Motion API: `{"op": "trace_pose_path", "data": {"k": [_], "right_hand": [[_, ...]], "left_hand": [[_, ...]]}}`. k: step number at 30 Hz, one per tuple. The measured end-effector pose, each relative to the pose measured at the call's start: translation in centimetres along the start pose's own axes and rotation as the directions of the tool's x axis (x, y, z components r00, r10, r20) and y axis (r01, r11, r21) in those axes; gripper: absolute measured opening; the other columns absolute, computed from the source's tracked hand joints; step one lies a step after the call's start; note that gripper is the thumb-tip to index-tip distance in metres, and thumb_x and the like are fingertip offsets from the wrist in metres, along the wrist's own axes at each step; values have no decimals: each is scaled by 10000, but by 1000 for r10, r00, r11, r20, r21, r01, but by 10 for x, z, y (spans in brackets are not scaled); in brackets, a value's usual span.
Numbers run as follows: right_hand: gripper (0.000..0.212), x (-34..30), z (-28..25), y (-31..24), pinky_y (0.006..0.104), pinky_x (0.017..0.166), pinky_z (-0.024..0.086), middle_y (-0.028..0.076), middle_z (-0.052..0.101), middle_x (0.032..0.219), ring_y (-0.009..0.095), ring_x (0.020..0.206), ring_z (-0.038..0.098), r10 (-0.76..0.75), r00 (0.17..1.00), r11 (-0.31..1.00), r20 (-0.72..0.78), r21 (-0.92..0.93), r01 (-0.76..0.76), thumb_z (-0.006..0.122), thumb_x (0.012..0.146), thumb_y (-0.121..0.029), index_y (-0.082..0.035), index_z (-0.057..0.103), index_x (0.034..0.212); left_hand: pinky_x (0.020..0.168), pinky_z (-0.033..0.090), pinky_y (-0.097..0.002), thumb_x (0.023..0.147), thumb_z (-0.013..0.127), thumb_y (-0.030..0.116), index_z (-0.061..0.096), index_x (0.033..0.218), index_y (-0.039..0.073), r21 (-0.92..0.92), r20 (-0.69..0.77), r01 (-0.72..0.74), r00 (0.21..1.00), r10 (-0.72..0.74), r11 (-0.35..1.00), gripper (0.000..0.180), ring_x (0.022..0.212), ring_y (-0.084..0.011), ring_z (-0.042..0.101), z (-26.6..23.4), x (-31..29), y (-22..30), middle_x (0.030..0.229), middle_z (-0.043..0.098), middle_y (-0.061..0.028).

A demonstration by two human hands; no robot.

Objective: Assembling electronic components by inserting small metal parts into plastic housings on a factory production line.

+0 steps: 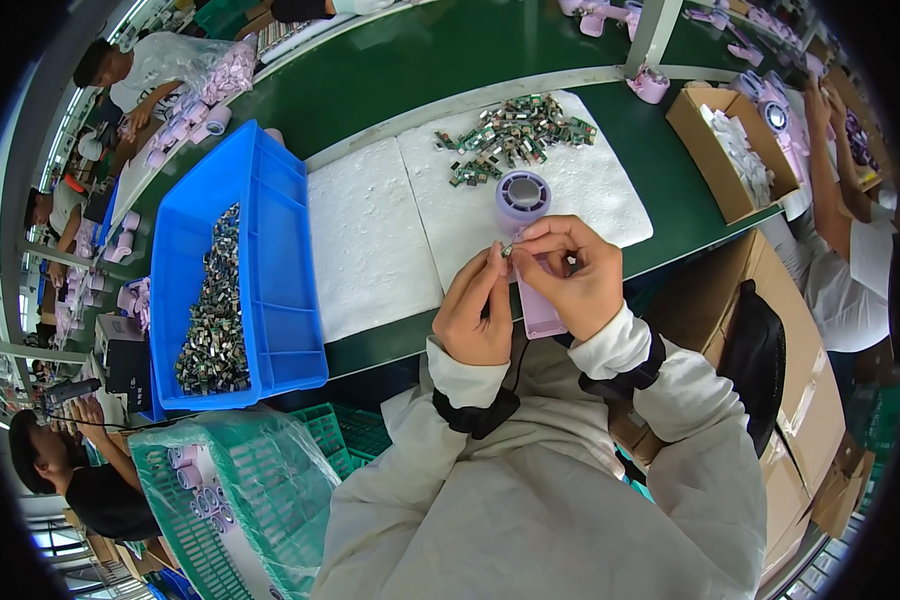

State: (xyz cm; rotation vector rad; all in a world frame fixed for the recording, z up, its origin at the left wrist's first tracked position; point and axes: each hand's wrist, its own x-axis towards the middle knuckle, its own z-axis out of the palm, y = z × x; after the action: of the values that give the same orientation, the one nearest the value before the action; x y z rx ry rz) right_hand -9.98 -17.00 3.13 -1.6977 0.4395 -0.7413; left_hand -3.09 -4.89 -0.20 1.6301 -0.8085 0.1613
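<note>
Small green part [507, 252], its pointing and long axis too tiny to tell, sits between left hand [478, 305] and right hand [576, 275], both pinching it with fingertips, near the table's [662, 178] near edge. Beneath, a lavender fan [522, 212] points its round head toward the far edge. White sheets [360, 250] cover the table's middle; co-workers surround it.

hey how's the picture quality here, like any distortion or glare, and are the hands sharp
In the head view, the fisheye bows the pale rail and leaves the corners black; in the head view, light gleams on the clear plastic liner; in the head view, the left hand and right hand look fairly sharp, but their small part lacks readable detail.
</note>
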Motion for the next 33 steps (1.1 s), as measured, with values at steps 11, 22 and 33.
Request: {"op": "trace_pose_path", "data": {"k": [11,22,33], "right_hand": [[181,13,-12,1,222,646,407,20,690,878,49,683,458,-280,953,958,-116,29,285,731,853,11,-3,647,1012],[96,42,-39,26,264,670,445,37,652,848,128,704,534,-246,962,962,-116,-146,229,711,886,-83,-29,669,955],[87,47,-43,46,342,695,517,89,661,843,235,756,619,-338,938,869,69,-358,340,709,864,-97,-45,691,931]], "left_hand": [[829,590,-402,949,581,-4,160,1557,70,-482,576,624,754,-314,615,744,930,-288,702,-30,30,37,1179,632,-284],[658,603,-377,945,621,281,208,1525,11,-249,318,534,833,-452,808,762,743,-275,715,39,234,-11,1006,686,-228],[891,545,-444,812,752,356,695,1192,92,699,441,-331,898,-17,634,466,1046,-351,678,26,325,-138,1108,720,-192]]}}
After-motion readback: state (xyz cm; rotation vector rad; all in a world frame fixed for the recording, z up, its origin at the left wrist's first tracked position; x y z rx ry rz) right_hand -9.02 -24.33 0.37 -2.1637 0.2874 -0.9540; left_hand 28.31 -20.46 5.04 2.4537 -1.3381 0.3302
